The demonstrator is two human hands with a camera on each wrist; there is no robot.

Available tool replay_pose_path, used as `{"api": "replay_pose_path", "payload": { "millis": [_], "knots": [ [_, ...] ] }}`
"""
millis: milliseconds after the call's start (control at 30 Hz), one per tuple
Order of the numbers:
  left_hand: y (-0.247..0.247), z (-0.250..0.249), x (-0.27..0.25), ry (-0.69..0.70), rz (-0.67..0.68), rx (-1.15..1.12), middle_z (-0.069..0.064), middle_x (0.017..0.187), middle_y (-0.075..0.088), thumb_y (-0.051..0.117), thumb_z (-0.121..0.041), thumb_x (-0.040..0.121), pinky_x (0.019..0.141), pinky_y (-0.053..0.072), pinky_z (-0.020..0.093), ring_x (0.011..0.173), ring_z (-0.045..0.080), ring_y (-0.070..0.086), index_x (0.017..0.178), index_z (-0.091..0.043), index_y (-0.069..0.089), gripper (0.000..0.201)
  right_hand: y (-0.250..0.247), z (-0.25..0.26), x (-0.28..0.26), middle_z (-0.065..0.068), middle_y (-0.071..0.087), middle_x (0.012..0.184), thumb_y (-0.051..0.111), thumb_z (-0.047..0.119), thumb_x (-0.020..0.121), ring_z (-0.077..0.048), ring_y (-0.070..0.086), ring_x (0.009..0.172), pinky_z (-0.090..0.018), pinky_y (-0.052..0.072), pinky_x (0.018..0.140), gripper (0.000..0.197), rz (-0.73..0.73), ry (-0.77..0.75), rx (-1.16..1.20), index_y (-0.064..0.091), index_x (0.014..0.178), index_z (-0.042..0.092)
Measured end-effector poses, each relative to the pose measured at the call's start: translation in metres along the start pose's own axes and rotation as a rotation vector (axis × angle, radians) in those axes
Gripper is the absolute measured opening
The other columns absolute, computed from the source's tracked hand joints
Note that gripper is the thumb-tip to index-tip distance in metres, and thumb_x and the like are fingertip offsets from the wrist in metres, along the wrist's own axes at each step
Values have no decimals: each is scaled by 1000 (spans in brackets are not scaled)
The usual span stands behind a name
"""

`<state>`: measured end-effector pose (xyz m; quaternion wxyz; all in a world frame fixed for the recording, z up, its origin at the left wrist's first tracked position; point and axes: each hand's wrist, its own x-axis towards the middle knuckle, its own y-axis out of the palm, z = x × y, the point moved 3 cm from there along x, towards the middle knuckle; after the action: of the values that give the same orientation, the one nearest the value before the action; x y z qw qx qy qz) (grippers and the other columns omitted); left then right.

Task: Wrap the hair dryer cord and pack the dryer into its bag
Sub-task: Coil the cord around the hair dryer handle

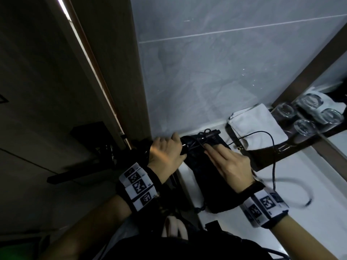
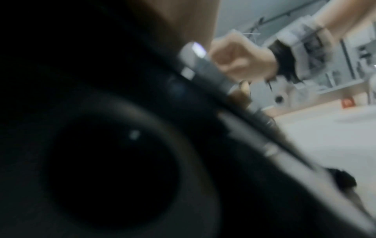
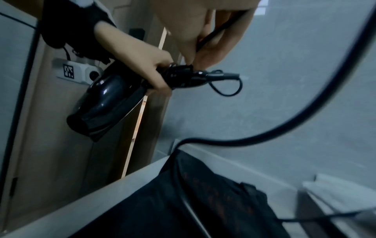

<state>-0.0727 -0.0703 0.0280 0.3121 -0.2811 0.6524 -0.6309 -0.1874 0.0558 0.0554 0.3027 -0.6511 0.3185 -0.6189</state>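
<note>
My left hand (image 1: 169,151) grips the black hair dryer (image 3: 105,99) by its handle (image 1: 195,142), barrel pointing down off the counter's left edge. Several turns of black cord (image 3: 183,75) lie around the handle. My right hand (image 1: 216,154) pinches the cord (image 3: 215,32) right beside the handle. The loose cord (image 1: 273,152) arcs to the right and ends at the plug (image 1: 308,203) on the counter. The black bag (image 1: 208,186) lies flat on the white counter under my right hand. In the left wrist view the dryer's dark body (image 2: 105,161) fills most of the frame.
A folded white cloth (image 1: 259,122) lies on the counter behind the bag. Clear glasses (image 1: 304,127) stand at the mirror's dark frame on the right. The tiled wall is close behind; a door frame (image 1: 105,87) stands to the left. The white counter (image 1: 300,231) extends to the right.
</note>
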Motion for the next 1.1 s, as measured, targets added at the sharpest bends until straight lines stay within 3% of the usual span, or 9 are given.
{"api": "replay_pose_path", "payload": {
  "millis": [133, 200, 367, 433, 500, 600, 767, 900, 1100],
  "knots": [
    [-1, -7, 4, -107, -26, -165, 15, 102, 67, 57, -52, 82, 77, 43, 35, 96, 31, 63, 113, -9, 42, 54, 25, -1, -12, -6, 66, 94, 47, 14, 98, -19, 65, 79, -36, 54, 69, 24, 148, 474, 479, 63, 116, 11],
    [-3, -8, 5, -176, -42, -298, 15, 100, 66, 58, -53, 81, 69, 39, 34, 92, 32, 63, 113, -9, 45, 56, 35, -2, -13, -2, 66, 98, 42, 15, 100, -9, 60, 85, -27, 49, 80, 25, 188, 663, 774, 61, 115, 15],
    [2, -4, 8, -251, 17, -810, -5, 82, 63, 65, -52, 74, 52, 38, 22, 71, 14, 58, 96, -20, 58, 40, 41, -1, 1, 8, 68, 99, 45, 15, 99, -2, 62, 96, -12, 43, 86, 22, 154, 701, 1044, 65, 107, 14],
    [5, -2, 7, -245, 50, -1032, -7, 66, 66, 68, -50, 71, 49, 44, 18, 60, 8, 64, 80, -26, 63, 26, 43, -4, 5, 4, 69, 88, 48, 13, 97, -11, 65, 86, -17, 49, 76, 20, 168, 773, 1242, 67, 104, 10],
    [5, 0, 5, -242, 96, -1183, 2, 59, 68, 70, -47, 70, 58, 50, 23, 58, 14, 67, 69, -23, 64, 25, 44, -8, 7, 7, 53, 59, 51, 18, 94, -10, 49, 51, -18, 37, 45, 19, 239, 850, 1410, 68, 99, 12],
    [4, 2, 4, -239, 112, -1252, 8, 61, 68, 71, -42, 69, 66, 54, 36, 66, 24, 69, 67, -19, 65, 24, 41, -16, 5, 13, 33, 48, 43, 32, 95, -5, 26, 42, -21, 16, 42, 29, 328, 793, 1466, 67, 96, 17],
    [-4, 9, 7, -224, 10, -1021, -6, 70, 61, 70, -42, 75, 55, 41, 23, 68, 15, 62, 84, -28, 57, 21, 31, -8, -1, 12, 62, 73, 49, 23, 95, 0, 52, 66, -10, 41, 62, 22, 526, 573, 1458, 68, 94, 12],
    [-5, 8, 5, -156, 36, -1065, -11, 57, 62, 70, -45, 72, 58, 45, 24, 61, 10, 63, 71, -30, 56, 20, 31, -11, -5, 7, 61, 81, 51, 21, 94, -1, 55, 80, -14, 43, 77, 18, 603, 540, 1262, 65, 85, 14],
    [-1, 7, -3, -55, 87, -1224, -5, 47, 61, 69, -50, 54, 67, 55, 43, 53, 15, 61, 62, -33, 61, 21, 29, -22, -3, 0, 59, 78, 53, 28, 89, -7, 54, 79, -15, 44, 79, 26, 620, 526, 1332, 63, 77, 8]
  ]
}}
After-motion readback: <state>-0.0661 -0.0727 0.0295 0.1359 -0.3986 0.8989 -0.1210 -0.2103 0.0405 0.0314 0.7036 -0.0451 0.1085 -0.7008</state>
